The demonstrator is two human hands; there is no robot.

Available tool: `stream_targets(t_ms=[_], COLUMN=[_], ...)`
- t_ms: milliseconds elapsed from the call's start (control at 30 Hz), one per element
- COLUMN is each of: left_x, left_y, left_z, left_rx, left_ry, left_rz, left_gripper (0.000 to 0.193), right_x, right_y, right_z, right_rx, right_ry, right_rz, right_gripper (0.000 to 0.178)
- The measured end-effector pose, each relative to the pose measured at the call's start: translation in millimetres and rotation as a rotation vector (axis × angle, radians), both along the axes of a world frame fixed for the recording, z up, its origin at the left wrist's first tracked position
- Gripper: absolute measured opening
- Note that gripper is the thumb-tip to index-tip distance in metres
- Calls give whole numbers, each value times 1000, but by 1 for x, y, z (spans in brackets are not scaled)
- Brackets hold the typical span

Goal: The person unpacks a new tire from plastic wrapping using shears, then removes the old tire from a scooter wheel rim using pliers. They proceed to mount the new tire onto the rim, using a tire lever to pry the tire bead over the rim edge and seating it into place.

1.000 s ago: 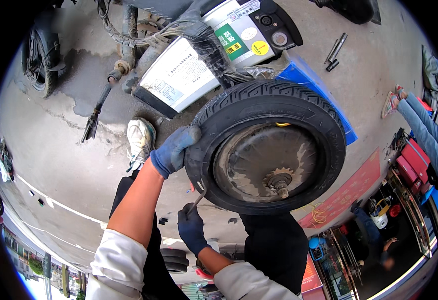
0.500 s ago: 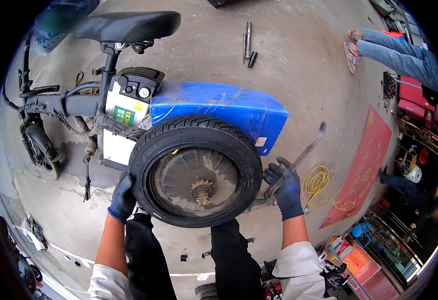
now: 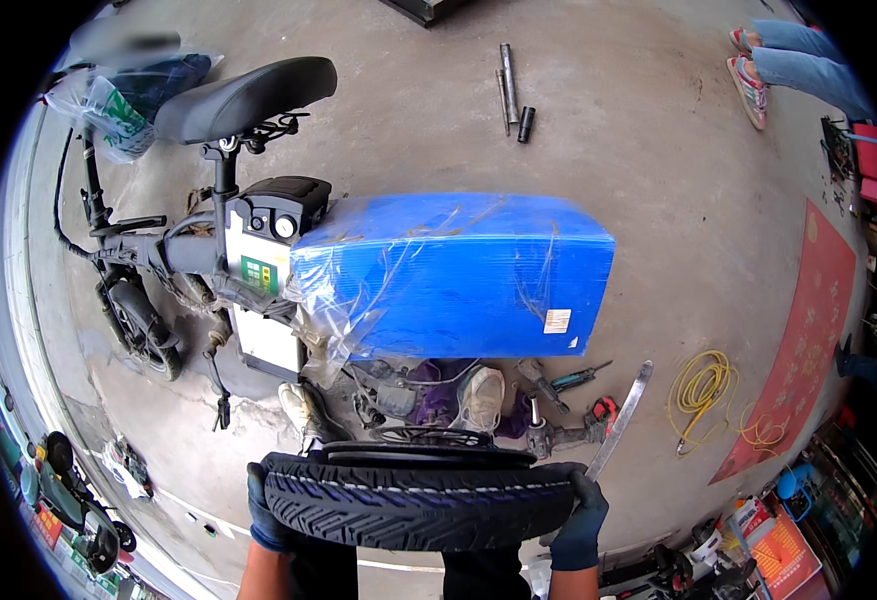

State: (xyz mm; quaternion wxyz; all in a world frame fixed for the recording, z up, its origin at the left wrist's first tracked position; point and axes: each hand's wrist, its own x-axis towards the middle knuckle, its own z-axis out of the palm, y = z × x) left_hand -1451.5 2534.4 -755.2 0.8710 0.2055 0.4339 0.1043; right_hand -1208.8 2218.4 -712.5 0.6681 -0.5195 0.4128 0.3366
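Close in front of my body, a wheel (image 3: 418, 507) with a black tyre is tipped so its tread faces up at me. My left hand (image 3: 273, 508) is closed on the tyre's left side. On its right side my right hand (image 3: 580, 525) grips the tyre. A flat metal tyre lever (image 3: 622, 420) sticks up and out from that same hand. Both hands wear dark gloves. The hub side is turned away, and only thin rim edges show beyond the tread.
Past the wheel lies a long blue box (image 3: 468, 290) against an electric bike with a black saddle (image 3: 248, 100). Between box and wheel are my shoes, a power tool (image 3: 563, 438) and a screwdriver (image 3: 580, 376). A coiled yellow hose (image 3: 703, 390) lies right; metal rods (image 3: 510, 85) lie farther off.
The wheel has tipped from showing its hub face to showing its tread, and came nearer to me. My right hand, earlier beside the wheel with the lever, now grips the tyre too.
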Motion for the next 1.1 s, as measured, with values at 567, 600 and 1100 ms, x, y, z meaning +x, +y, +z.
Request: stream_targets(t_ms=[567,600,1100], left_x=[67,98,90], left_y=[18,25,40], left_z=[15,25,-51], left_rx=[-14,-27,40], left_ry=[489,460,125], left_rz=[3,-62,-386], left_gripper=[63,63,65], right_x=[36,46,86], right_y=[22,21,43], right_z=[0,-8,-84], right_rx=[-138,-94,43], right_ry=[-78,-129,-207], right_rz=[160,165,516], right_gripper=[36,38,38])
